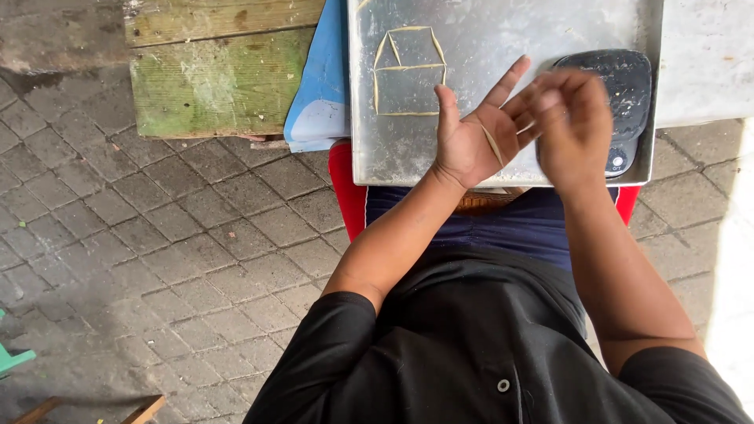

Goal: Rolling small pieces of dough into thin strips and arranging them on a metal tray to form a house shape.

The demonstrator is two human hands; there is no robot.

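Over the flat grey metal tray's (pixel 393 149) near edge, left hand (pixel 471 137) lies open, fingers wide; blurred right hand (pixel 573 126) rolls a thin pale dough strip (pixel 493 144) on its palm

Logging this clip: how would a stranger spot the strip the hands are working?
Start at the metal tray on the lap. Above its near edge, the left hand lies palm up; a thin pale strip crosses that palm. Unlike the strips forming a house outline on the tray, it is single.

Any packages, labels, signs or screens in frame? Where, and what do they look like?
Black rounded digital scale: on the grey metal tray, right side, partly behind the right hand; a small pale display window near its lower edge.
No packages, labels or signs show.
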